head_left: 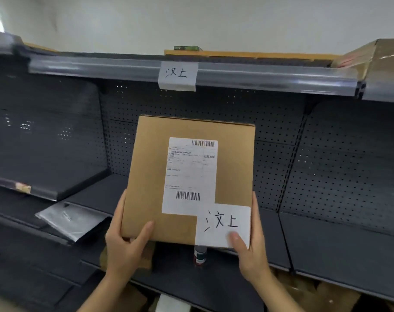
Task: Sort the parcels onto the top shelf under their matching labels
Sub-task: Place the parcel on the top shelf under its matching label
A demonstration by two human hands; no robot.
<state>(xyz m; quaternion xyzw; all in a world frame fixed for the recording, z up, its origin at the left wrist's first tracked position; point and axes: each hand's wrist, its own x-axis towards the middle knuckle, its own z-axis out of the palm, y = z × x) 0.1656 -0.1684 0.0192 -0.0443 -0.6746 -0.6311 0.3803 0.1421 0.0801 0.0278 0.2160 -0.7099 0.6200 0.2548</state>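
Note:
I hold a flat brown cardboard parcel (pixel 146 174) upright in front of the shelving, both hands at its lower corners. My left hand (pixel 126 242) grips the bottom left corner, thumb on the front face. My right hand (pixel 250 248) grips the bottom right corner, thumb on a white handwritten tag (pixel 223 224). A printed shipping label (pixel 190 176) with barcodes covers the parcel's middle. Straight above, on the top shelf's front rail (pixel 259 77), hangs a paper label (pixel 177 75) with the same handwritten characters as the tag.
A flat parcel (pixel 236 54) with a green item lies on the top shelf above the label. A large taped brown box (pixel 380 64) stands at the top right. A grey plastic mailer (pixel 72 221) lies on a lower left shelf. A small bottle (pixel 200 255) shows below the parcel.

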